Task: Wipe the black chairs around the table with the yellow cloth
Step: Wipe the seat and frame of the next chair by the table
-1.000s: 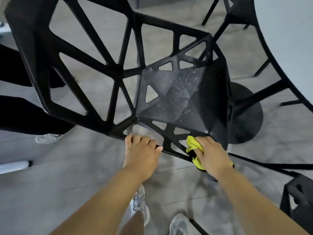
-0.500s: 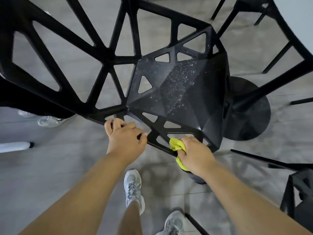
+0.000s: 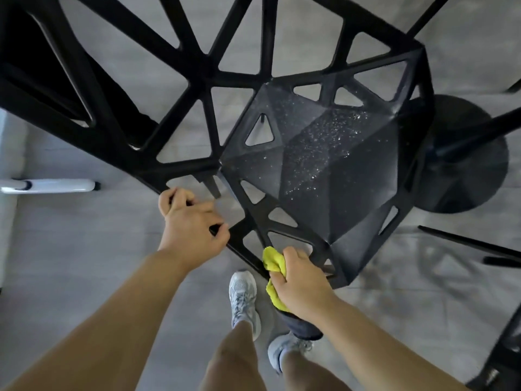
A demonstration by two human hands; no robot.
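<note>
Risk: black chair (image 3: 324, 165) tipping on slack hold — left hand (image 3: 191, 224) curled round it, lower centre; right hand (image 3: 301, 283) clutching yellow cloth (image 3: 273, 261).

A single wide head-worn view looks steeply down from close above the chair (image 3: 324, 165). The left hand (image 3: 191, 224) and right hand (image 3: 301, 286) sit low in frame, shoes (image 3: 243, 294) and floor (image 3: 84, 249) straight below

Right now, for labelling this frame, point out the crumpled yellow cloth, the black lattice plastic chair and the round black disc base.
crumpled yellow cloth (image 3: 272, 259): head view, bunched top fold.
black lattice plastic chair (image 3: 338, 176): head view, speckled seat panel.
round black disc base (image 3: 462, 179): head view, flat top surface.
</note>
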